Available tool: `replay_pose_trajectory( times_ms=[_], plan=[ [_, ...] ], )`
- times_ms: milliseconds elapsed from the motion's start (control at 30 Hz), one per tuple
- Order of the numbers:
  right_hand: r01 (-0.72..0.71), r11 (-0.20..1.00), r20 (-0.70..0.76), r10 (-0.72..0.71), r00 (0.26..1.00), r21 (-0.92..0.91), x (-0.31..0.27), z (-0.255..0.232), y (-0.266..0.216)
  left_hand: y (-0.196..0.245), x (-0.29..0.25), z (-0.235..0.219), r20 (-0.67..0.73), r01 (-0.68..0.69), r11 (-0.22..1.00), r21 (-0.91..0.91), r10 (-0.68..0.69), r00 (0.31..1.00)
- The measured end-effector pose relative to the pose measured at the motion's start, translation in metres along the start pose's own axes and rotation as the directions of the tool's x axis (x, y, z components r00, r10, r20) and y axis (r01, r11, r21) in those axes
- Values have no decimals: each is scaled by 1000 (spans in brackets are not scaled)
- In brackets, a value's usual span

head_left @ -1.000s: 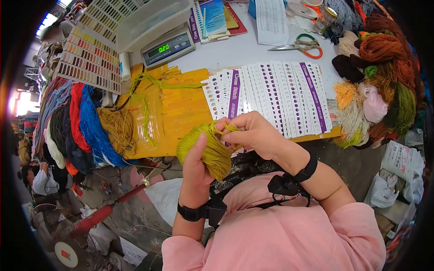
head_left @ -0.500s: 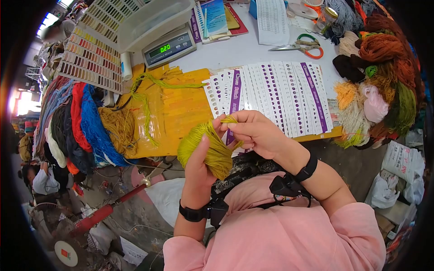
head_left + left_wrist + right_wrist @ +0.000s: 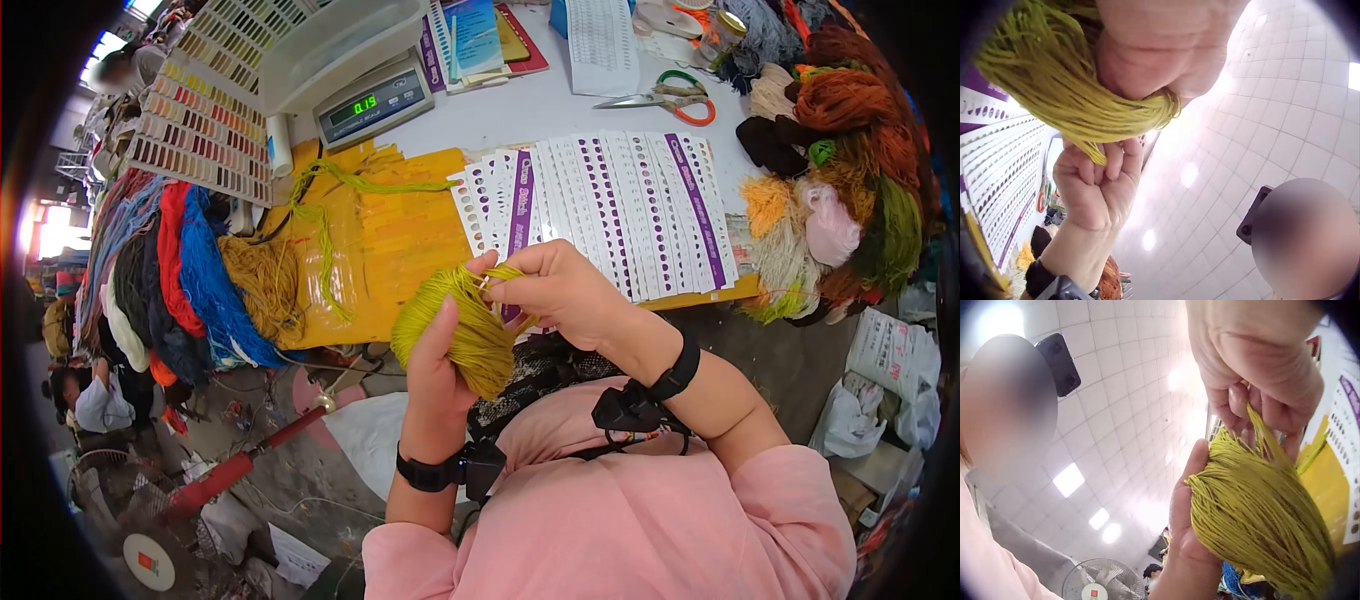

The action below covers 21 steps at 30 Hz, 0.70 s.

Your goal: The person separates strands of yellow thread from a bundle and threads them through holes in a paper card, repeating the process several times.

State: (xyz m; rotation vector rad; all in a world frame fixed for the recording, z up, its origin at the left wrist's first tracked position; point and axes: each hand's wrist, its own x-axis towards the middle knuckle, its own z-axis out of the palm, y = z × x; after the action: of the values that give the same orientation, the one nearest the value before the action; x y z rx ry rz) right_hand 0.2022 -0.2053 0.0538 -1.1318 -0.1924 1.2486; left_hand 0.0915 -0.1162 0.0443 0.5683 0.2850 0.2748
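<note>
White counter (image 3: 490, 122) carries cards (image 3: 610, 215) just beyond the yellow-green skein (image 3: 465, 322), which the left hand (image 3: 437, 362) holds, its grip partly curled. Beside the skein, the right hand (image 3: 572, 297) pinches strands (image 3: 1263, 432), grip nearly closed, now closer in than half a second ago; teasing them out seems unfinished.

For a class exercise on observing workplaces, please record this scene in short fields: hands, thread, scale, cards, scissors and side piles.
Left hand: the left hand holds a yellow-green skein
Right hand: the right hand pinches some of its strands
Loose thread: yellow-green strands on the table
Scale: electronic scale, display reading 0.19
Cards: white card strips side by side, some with purple bands
Scissors: scissors beyond the strips
Left pile: includes blue thread
Right pile: includes pale pink thread
</note>
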Motion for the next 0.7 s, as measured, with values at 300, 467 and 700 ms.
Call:
replay_pose_trajectory(
  times_ms=[300, 467, 700],
  plan=[
    [-2, 1000, 26, 1, 1000, 27, 4, -3, 3, -4, 6, -4, -210, 51, 999, -7, -51, 976],
    [-10, 998, 36, 12, 999, -59, 4, -5, 2, -6, 7, -9, -193, 52, 996, -73, -65, 979],
    [29, 987, 70, -18, 997, -158, 5, -5, 3, -7, 9, -10, -248, 74, 996, -45, -83, 965]
  ],
)
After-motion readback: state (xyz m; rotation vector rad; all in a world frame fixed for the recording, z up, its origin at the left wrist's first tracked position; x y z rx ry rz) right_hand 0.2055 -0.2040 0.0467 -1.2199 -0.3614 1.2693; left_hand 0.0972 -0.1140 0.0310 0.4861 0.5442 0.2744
